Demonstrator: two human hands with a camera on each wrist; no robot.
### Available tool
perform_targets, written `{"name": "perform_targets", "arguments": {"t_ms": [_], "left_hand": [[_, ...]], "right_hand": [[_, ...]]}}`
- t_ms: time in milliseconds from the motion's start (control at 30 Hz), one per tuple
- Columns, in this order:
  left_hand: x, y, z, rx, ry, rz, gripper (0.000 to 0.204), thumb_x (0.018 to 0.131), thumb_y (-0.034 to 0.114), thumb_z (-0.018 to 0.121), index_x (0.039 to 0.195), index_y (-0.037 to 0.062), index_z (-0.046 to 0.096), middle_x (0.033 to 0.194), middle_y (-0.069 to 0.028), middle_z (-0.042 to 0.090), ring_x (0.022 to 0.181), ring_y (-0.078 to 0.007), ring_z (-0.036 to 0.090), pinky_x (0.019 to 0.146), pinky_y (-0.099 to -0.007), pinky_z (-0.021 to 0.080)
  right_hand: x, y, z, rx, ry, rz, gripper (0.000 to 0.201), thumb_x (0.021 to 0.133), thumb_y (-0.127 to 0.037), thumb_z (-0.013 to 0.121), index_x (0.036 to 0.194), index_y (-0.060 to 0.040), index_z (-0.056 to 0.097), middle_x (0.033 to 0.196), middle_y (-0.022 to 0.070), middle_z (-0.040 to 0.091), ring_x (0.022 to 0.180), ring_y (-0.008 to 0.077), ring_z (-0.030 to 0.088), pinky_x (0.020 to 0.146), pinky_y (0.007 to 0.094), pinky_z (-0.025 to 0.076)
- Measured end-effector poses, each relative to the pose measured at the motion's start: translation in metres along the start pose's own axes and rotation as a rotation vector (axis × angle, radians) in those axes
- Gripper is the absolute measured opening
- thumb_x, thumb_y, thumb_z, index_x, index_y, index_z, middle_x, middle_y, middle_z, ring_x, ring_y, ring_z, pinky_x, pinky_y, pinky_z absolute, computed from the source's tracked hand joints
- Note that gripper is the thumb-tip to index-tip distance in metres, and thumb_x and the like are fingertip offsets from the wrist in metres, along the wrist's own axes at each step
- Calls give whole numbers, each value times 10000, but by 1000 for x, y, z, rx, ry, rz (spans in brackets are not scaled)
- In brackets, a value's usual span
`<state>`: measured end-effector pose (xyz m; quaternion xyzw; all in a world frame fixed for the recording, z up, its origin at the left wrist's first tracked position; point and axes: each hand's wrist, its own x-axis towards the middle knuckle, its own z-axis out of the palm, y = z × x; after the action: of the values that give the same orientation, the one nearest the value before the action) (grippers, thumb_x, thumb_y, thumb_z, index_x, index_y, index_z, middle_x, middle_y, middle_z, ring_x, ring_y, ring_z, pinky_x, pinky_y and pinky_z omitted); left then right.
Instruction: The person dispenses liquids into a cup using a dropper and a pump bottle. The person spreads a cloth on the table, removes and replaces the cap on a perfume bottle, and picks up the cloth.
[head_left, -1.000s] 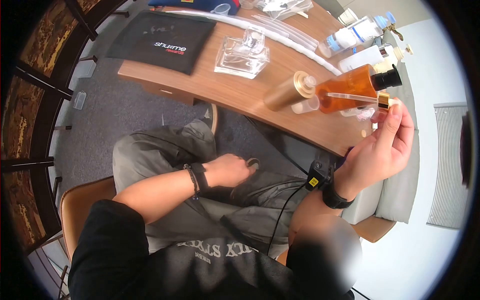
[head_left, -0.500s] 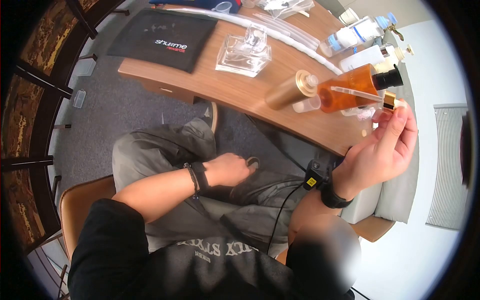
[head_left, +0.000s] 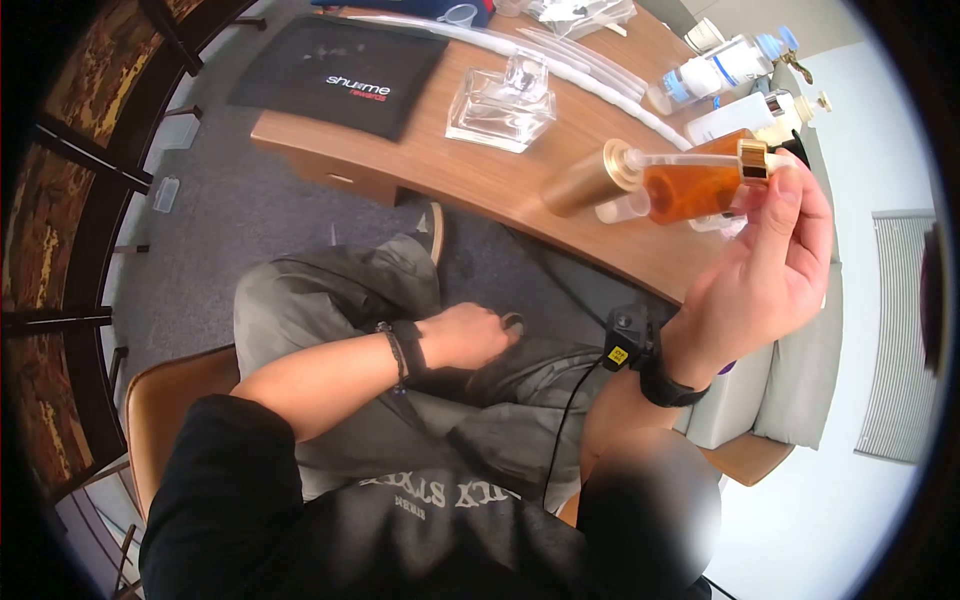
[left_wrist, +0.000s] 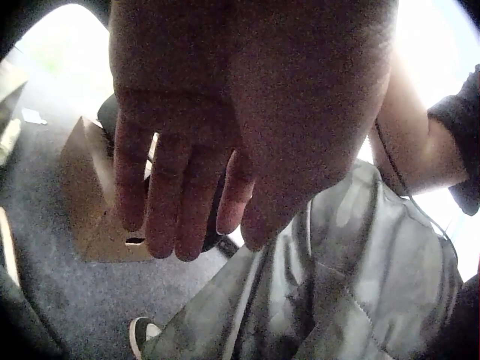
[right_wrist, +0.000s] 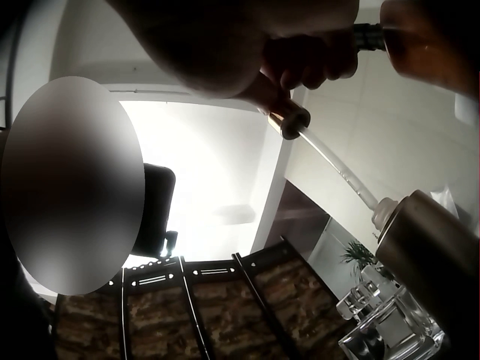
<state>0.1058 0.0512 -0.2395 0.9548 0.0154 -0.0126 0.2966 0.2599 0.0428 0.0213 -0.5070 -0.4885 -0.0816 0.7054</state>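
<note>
My right hand point(head_left: 765, 255) pinches the gold-collared dropper point(head_left: 752, 160) by its bulb. The dropper's glass tube points left, its tip at the neck of the gold bottle point(head_left: 592, 180); in the right wrist view the tube point(right_wrist: 337, 166) reaches the mouth of that bottle point(right_wrist: 431, 244). Whether the tip is inside cannot be told. Behind the dropper is an amber bottle point(head_left: 690, 190), with a small clear cup point(head_left: 625, 207) beside it. My left hand point(head_left: 465, 338) rests near the lap; in the left wrist view its fingers point(left_wrist: 187, 195) hang loosely and hold nothing.
A square clear glass bottle point(head_left: 500, 112) stands left of the gold bottle. A black pouch point(head_left: 340, 80) lies at the table's left. White tubing point(head_left: 560, 70) runs across the back, and pump bottles point(head_left: 735, 118) stand at the right.
The dropper has moved up and left, from in front of the amber bottle to the gold bottle's neck. My right hand rose with it. The left hand stays at the lap.
</note>
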Motion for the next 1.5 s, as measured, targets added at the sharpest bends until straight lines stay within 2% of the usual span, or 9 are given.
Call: {"name": "perform_targets", "arguments": {"t_ms": [233,433,500,600,1000,1200,1500], "left_hand": [[-1,1,1,-3,28,16,292,908,254,689,1093,28,671,885,-162,733,885,-359,734,767,-462,593],[0,0,2,8,17,6,285,896,240,684,1089,30,680,886,-156,734,879,-352,737,759,-457,595],[2,1,1,14,-1,1,293,897,247,685,1096,33,680,888,-154,734,880,-350,737,759,-456,596],[2,2,0,19,-31,-3,308,900,258,689,1113,35,679,894,-154,734,879,-349,738,761,-455,597],[2,3,-3,4,-47,-7,329,904,256,696,1146,35,670,932,-157,736,924,-350,732,785,-455,591],[1,3,-5,9,-46,-13,325,906,244,687,1152,33,670,941,-161,737,931,-354,732,794,-461,590],[0,4,-8,8,-53,-9,334,919,255,682,1170,33,670,958,-169,741,926,-358,734,798,-467,590]], "right_hand": [[9,-13,10,-91,-139,43,155,995,-56,708,1091,67,709,976,81,737,903,105,661,849,233,522],[9,-9,13,-190,-211,28,139,982,-75,730,1071,32,730,924,45,730,836,82,646,782,220,512],[7,-3,12,-310,-327,93,135,964,-94,754,1049,10,739,892,22,720,801,61,619,735,207,489],[3,-4,15,-241,-288,176,131,949,-103,766,1031,-4,741,873,3,708,776,47,592,713,201,471],[-11,14,13,-263,-312,249,96,986,-90,703,977,5,695,850,1,665,768,77,570,721,231,481],[-15,18,13,-332,-343,162,93,985,-72,688,963,17,675,836,14,619,742,100,547,692,246,465],[-13,12,13,-282,-305,199,95,977,-87,722,980,4,695,872,-10,630,780,63,560,711,223,470]]}}
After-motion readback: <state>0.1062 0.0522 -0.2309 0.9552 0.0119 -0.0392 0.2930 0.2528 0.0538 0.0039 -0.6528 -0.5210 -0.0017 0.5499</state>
